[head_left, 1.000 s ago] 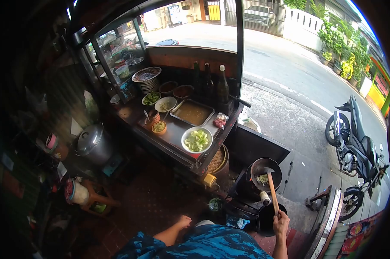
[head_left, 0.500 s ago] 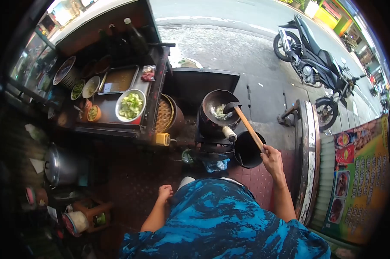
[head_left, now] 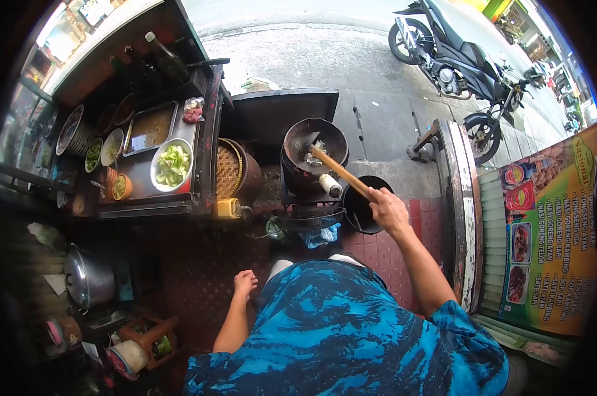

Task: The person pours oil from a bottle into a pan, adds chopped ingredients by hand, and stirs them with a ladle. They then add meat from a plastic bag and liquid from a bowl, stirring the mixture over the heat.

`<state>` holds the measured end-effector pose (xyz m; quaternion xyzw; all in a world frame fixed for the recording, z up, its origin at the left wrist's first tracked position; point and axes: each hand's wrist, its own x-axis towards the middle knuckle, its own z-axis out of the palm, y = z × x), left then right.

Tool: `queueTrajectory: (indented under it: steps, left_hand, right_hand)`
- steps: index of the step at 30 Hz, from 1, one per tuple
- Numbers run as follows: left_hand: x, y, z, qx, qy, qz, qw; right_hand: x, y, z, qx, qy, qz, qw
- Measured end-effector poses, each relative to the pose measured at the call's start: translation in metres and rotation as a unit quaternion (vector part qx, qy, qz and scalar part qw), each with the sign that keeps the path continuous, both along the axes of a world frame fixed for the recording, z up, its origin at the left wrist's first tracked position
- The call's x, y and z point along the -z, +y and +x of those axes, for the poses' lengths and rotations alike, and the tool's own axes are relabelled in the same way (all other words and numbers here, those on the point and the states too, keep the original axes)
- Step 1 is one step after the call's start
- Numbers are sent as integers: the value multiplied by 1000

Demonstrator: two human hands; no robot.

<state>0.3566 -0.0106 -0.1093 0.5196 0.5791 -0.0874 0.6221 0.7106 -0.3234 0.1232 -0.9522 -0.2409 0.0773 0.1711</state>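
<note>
My right hand (head_left: 389,210) is wrapped round the end of a long wooden handle (head_left: 344,174). At its other end, the dark spatula blade is inside a round wok (head_left: 333,137), touching a small heap of pale food (head_left: 317,150). The wok rests on a stove, and its own short light grip (head_left: 329,185) points toward me. My left hand (head_left: 245,282) hangs beside my body with its fingers curled, touching no object; whether anything small is inside it is hidden.
On the left stands a cart (head_left: 202,158) with a white bowl of chopped greens (head_left: 172,165), a metal tray (head_left: 151,129) and bottles (head_left: 166,58). A black bucket (head_left: 361,218) is right of the stove, then a bench (head_left: 458,198). Beyond is a motorcycle (head_left: 453,72).
The spatula has moved deeper into the wok, toward its left side, with my right arm reaching farther forward. The whole view has shifted, so the cart and wok appear farther left.
</note>
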Motion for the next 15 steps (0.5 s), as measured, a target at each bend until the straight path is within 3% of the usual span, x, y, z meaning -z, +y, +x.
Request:
queueTrajectory:
  steps: [7, 10, 15]
  left_hand:
    - [11, -12, -20, 30, 54, -20, 998]
    - [-8, -19, -16, 42, 72, -11, 996]
    - [-1, -17, -20, 5, 39, -11, 999]
  right_hand:
    - [-1, 4, 6, -25, -2, 68, 997]
    - [20, 5, 9, -4, 0, 53, 999]
    - [9, 0, 8, 28, 1, 52, 998]
